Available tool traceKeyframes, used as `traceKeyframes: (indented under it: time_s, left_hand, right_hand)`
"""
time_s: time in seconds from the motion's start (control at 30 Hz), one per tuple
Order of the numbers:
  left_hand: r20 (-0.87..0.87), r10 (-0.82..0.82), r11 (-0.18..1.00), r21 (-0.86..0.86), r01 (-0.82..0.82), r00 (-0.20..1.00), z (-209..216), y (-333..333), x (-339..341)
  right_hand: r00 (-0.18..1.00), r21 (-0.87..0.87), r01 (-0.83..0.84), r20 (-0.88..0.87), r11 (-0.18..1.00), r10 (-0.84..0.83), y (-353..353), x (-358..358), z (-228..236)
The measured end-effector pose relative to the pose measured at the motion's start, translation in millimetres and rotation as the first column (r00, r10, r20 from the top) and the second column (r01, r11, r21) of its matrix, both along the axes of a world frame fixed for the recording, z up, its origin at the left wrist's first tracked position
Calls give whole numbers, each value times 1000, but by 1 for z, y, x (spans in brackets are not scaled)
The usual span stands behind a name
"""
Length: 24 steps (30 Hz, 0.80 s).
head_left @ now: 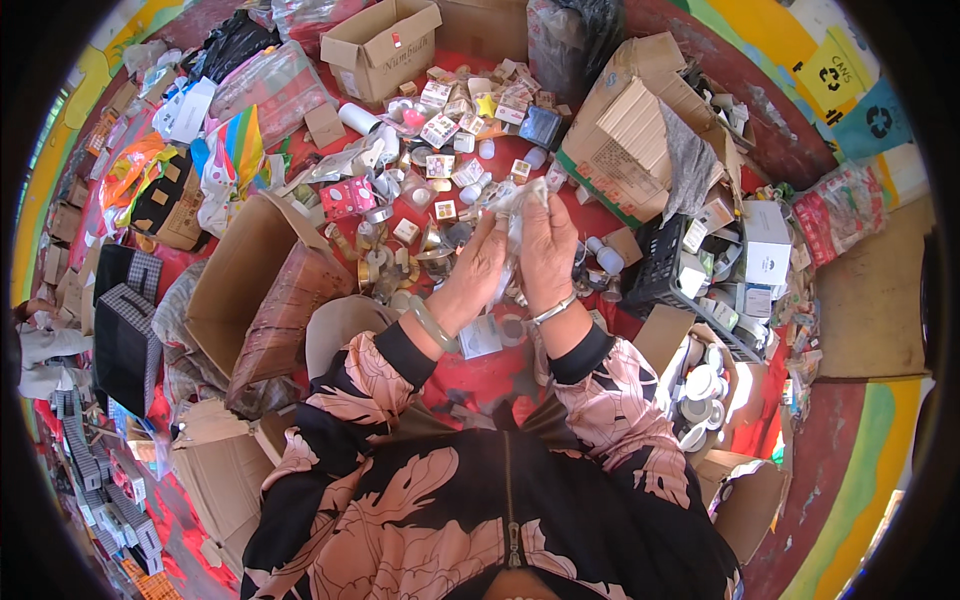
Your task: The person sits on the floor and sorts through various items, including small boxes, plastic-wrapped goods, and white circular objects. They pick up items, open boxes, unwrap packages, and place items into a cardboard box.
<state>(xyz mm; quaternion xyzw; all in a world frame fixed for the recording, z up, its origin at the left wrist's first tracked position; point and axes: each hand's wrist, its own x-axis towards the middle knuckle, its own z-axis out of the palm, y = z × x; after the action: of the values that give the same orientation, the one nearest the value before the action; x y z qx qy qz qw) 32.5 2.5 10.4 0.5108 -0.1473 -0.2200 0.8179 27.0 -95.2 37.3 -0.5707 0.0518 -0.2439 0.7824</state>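
Plastic film (515, 228) | between left hand (474, 272) and right hand (549, 255) | fingers (536, 212) clamped on it

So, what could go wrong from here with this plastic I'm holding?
The crumpled plastic in the right hand, with the left hand close beside it, might slip into the scattered small boxes ahead. The right sleeve could also bump the open carton of white round pieces nearby.

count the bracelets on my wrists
2: a pale green bangle on your left wrist and a silvery bracelet on your right wrist. Any further up would be hidden by the black cuffs.
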Motion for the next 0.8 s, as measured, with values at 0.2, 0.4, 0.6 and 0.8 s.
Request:
traceKeyframes:
  time_s: [0.2, 0.4, 0.6, 0.8]
  left_hand:
    - [68, 91, 996, -22, -89, 994, 25, 4, -3]
    - [114, 297, 945, 108, -309, 948, 27, 11, 14]
    - [270, 246, 949, 130, -288, 931, 13, 3, 10]
    - [164, 175, 984, 14, -180, 971, 24, -5, 0]
  right_hand:
    - [984, 667, -77, -67, 741, 163, -49, 9, 11]
    - [958, 418, -281, 74, 864, 276, -51, 0, 29]
    - [977, -18, -194, -96, 981, 191, -21, -7, 10]
    - [998, 104, 33, -61, 994, -27, -27, -3, -3]
